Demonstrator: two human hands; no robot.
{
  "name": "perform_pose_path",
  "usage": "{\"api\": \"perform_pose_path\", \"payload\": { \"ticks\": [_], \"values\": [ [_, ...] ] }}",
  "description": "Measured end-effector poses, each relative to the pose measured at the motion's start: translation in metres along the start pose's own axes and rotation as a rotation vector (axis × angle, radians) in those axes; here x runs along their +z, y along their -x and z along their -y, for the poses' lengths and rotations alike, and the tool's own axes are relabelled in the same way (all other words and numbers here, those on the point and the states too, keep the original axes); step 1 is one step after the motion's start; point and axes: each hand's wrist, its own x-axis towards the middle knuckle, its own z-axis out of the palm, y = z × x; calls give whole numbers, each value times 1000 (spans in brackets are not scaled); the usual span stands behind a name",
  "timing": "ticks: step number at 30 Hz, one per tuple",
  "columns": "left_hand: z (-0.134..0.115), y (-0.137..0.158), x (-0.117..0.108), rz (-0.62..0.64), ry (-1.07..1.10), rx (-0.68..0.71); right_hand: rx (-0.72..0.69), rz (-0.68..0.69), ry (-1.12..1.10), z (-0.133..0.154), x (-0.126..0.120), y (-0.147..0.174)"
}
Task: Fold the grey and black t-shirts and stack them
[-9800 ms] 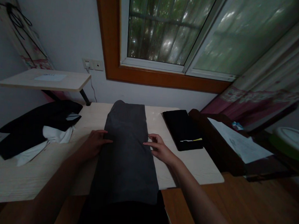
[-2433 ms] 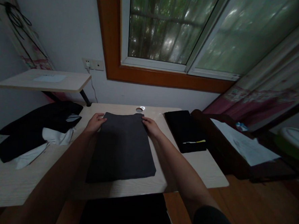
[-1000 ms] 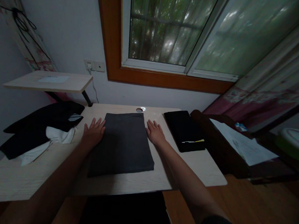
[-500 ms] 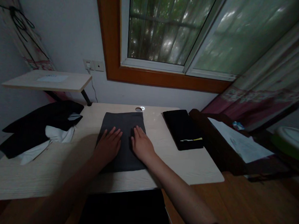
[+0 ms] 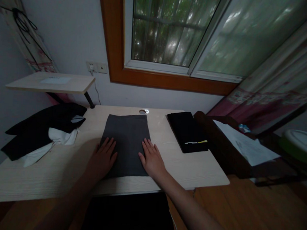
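A dark grey folded cloth (image 5: 128, 141) lies flat on the pale wooden desk (image 5: 176, 172), roughly a rectangle in shape. My left hand (image 5: 103, 157) rests palm down on its left edge, fingers stretched forward and thumb toward the middle. On the opposite edge lies my right hand (image 5: 153, 159), also flat, its fingers pointing forward. Between the two hands the cloth's surface looks smooth. Neither hand grips anything.
Black and white clothes (image 5: 45, 132) lie heaped on the desk's left, below a small raised shelf (image 5: 51, 82). A black folded item (image 5: 187, 131) with a yellow-and-white strip sits to the right. Beyond it, paper (image 5: 245, 143) covers part of a dark brown surface.
Both hands have slid apart and slightly toward me, from the middle of the grey cloth out to its left and right edges. The cloth has stayed in place.
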Motion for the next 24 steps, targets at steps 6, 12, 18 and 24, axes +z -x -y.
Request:
{"api": "perform_pose_path", "payload": {
  "ticks": [6, 12, 18, 24],
  "values": [
    [23, 18, -1, 48, 16, -11, -10, 33, 68, -35, -13, 10],
    [62, 24, 7, 19, 15, -26, -21, 23, 97, -80, -26, 8],
    [102, 14, 9, 45, -35, -44, 18, -32, 72, -94, -19, 2],
    [85, -36, 0, 11, 89, -183, 70, -143, -63, -85, -20, -29]
  ]
}}
